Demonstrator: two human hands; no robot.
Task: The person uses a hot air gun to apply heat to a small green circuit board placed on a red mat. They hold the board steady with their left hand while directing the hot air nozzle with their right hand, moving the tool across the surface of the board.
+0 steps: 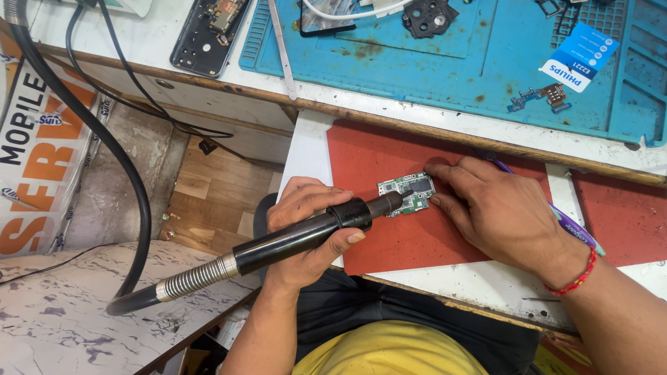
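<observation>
A black hot-air wand [299, 239], trailing a ribbed metal collar and thick black hose, is gripped in the closed left hand [306, 226], its nozzle brought against a small green circuit board [407, 192] lying on the red mat [389, 243] of the bench [486, 285]. The board is pinned at its right edge by the fingertips of the right hand [497, 212], in which a purple tool [573, 229] is clasped. Beyond, an opened phone frame [208, 35] is seen beside a blue work mat [451, 62].

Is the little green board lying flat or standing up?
Lying flat. The green circuit board rests face up on the red mat, the right hand pressing its edge, the left hand aiming the black hot-air handle at it.
</observation>
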